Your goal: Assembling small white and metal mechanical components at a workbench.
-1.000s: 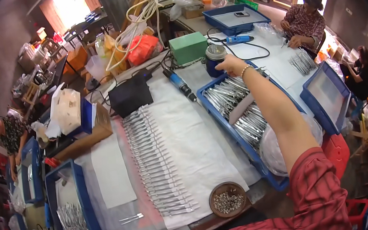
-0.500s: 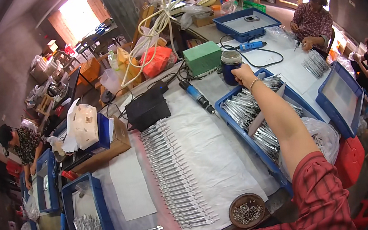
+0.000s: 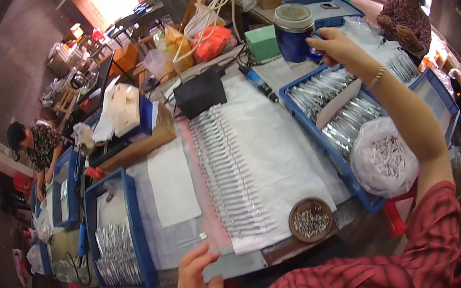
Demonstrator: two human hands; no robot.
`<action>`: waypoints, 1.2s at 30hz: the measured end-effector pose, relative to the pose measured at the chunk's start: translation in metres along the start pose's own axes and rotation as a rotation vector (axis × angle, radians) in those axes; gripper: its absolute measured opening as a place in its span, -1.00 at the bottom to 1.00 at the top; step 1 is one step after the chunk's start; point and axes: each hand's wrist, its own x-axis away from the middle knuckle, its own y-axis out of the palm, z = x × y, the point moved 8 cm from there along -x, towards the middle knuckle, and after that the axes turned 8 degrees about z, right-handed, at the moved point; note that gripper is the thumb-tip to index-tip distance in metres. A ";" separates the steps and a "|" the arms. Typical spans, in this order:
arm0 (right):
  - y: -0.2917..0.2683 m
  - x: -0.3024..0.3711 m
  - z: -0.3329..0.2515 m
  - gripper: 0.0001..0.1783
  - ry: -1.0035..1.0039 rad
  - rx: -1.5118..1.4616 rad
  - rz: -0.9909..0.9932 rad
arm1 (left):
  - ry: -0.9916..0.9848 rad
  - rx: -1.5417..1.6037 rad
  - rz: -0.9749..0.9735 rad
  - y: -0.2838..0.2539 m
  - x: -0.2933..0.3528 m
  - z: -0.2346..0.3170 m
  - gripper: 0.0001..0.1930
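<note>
My right hand [image 3: 334,47] is closed round the handle of a dark blue mug [image 3: 294,45] with a pale, clear-looking lid. It holds the mug up above the far part of the table, beyond the blue tray [image 3: 315,130] of slim metal tools. My left hand [image 3: 199,282] hovers at the table's near edge, fingers apart and holding nothing. Closest to it are a few small metal pieces [image 3: 192,239] on the table. A long row of slim silver tools [image 3: 227,173] lies on white cloth [image 3: 276,155]. A round brown bowl [image 3: 310,219] holds small metal parts.
A plastic bag [image 3: 384,155] of small pale parts sits at the right tray's near end. A blue electric screwdriver [image 3: 257,82], a black box [image 3: 199,94] and a green block [image 3: 262,44] lie farther back. Another blue tray [image 3: 140,231] stands left. Co-workers sit at right [image 3: 409,18] and left [image 3: 38,146].
My right hand has lifted the mug and brought it closer. My left hand has come up into view from the lower edge. The whole view has shifted.
</note>
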 end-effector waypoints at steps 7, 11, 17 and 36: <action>0.002 0.180 -0.045 -0.75 -0.006 0.017 -0.331 | 0.165 -0.037 -0.230 0.048 0.005 0.017 -0.30; 0.031 0.279 -0.051 -0.76 0.127 -0.010 -0.531 | 0.224 0.053 -0.249 0.058 0.021 0.019 -0.01; 0.064 0.375 -0.053 -0.70 0.117 0.096 -0.869 | 0.234 0.272 -0.315 0.065 0.049 0.034 0.25; 0.063 0.465 0.005 -0.55 0.036 -0.089 -1.118 | 0.179 0.426 -0.435 0.067 0.133 0.033 0.14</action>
